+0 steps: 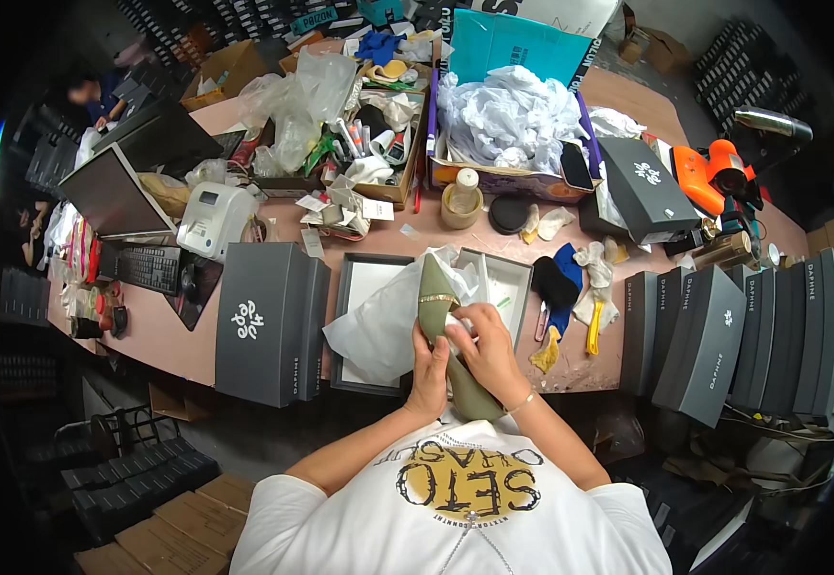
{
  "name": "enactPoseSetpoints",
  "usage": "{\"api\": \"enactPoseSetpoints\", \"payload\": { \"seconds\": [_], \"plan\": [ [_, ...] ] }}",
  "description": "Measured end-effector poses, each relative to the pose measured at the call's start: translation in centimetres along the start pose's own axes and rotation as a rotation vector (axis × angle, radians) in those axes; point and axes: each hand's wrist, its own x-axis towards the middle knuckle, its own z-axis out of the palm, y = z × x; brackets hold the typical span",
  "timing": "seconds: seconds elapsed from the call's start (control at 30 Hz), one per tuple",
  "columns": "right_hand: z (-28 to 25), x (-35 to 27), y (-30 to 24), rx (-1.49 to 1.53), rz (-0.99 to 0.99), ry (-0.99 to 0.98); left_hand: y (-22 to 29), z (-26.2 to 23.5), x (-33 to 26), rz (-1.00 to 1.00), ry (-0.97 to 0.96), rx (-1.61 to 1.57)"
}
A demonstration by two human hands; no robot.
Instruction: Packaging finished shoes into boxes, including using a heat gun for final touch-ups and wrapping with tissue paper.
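Note:
An olive-green pointed-toe shoe [434,280] with a thin shiny band across its front is held toe-away in front of my chest. My left hand [426,372] is wrapped round its side. At the shoe's opening my right hand [489,351] has its fingers pinched together. Between those fingertips shows a small white wad [451,320], whose material I cannot make out. Beneath the shoe, white tissue paper [371,331] spills over an open grey shoebox [341,372] on the table. My hands hide part of the shoe.
Closed dark grey shoeboxes stand left [256,326] and in a row at right [690,335]. Behind are a bin of crumpled white paper [513,120], a bottle [463,196] and a label printer [216,220]. A yellow-handled cutter [594,328] and cloths [559,283] lie right of the open box.

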Motion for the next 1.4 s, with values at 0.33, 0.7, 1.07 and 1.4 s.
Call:
{"api": "enactPoseSetpoints", "payload": {
  "seconds": [0.33,0.7,1.07,1.4],
  "plan": [
    [1.2,1.3,1.8,-0.288,-0.103,0.09,-0.6,0.0,0.0,-0.111,-0.037,0.056],
    [-0.2,4.3,3.4,-0.182,-0.14,0.018,1.0,-0.8,0.7,-0.369,-0.12,-0.057],
    [-2.0,1.9,0.6,0.528,0.183,-0.273,6.2,-5.9,2.8,-0.55,-0.298,-0.817],
    [1.9,-2.6,3.0,0.606,0.426,-0.597,2.8,-7.5,2.0,-0.565,-0.673,-1.028]
  ]
}}
